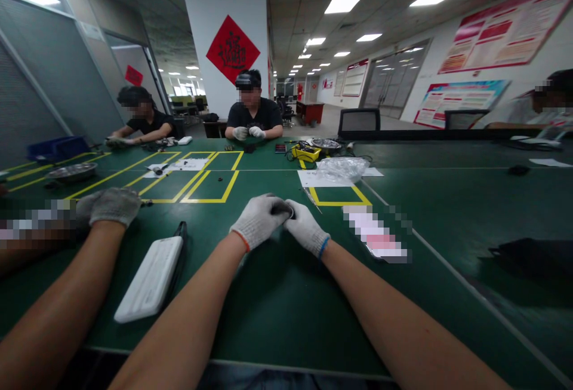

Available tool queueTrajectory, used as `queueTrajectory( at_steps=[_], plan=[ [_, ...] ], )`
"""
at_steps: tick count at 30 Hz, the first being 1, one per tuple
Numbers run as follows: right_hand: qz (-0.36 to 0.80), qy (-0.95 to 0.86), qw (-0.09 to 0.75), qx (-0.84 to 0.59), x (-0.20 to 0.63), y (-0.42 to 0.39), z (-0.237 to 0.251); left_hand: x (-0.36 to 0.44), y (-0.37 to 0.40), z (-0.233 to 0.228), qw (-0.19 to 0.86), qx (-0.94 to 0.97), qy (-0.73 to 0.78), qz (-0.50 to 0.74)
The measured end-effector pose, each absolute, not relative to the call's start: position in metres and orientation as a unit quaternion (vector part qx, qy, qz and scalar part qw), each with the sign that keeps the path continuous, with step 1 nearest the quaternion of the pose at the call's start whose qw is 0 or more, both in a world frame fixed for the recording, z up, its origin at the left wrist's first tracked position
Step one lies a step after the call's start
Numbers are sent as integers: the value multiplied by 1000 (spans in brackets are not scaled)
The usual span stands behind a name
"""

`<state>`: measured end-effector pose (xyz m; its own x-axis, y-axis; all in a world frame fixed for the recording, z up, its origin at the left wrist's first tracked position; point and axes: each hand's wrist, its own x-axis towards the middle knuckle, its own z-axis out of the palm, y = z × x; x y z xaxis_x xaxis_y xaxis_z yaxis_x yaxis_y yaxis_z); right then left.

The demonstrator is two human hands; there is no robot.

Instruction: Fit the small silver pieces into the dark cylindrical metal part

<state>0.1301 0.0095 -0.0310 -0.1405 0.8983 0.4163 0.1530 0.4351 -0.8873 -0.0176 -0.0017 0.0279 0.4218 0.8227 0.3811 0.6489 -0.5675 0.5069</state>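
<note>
My left hand point(259, 220), in a white knit glove with an orange cuff edge, is closed with its fingertips bent inward. Against it, my right hand point(307, 226) is also closed, its glove edged in blue. Pinched between both sets of fingertips is a small dark round part point(291, 213) with a pale rim; the gloves cover most of it. Both hands are just above the green table point(286, 318). Beyond my right hand lie thin pointed tweezers point(313, 199), and to its right is a phone point(375, 233) with a blurred-out screen.
A white power bank point(150, 279) with a black cable point(182, 243) lies left of my forearms. A co-worker's gloved hand point(115, 205) is farther left. Ahead are a clear plastic bag point(344, 169), a yellow tray point(306, 153) and a metal bowl point(71, 172). Other people sit across the table.
</note>
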Motion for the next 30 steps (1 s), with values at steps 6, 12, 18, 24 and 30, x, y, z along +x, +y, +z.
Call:
queueTrajectory(
  at_steps=[6, 12, 18, 24, 30],
  plan=[
    [353, -674, 515, -396, 129, 7, -28, -16, -3, 30, 129, 823, 467, 296],
    [351, -679, 502, -404, 129, 7, -28, -15, -1, 26, 190, 775, 504, 331],
    [353, -689, 482, -410, 129, 8, -31, -16, 4, 21, 225, 758, 514, 333],
    [349, -687, 501, -394, 127, 8, -34, -15, 4, 18, 231, 757, 497, 356],
    [362, -683, 500, -390, 124, 9, -36, -13, 3, 19, 288, 737, 495, 360]
  ],
)
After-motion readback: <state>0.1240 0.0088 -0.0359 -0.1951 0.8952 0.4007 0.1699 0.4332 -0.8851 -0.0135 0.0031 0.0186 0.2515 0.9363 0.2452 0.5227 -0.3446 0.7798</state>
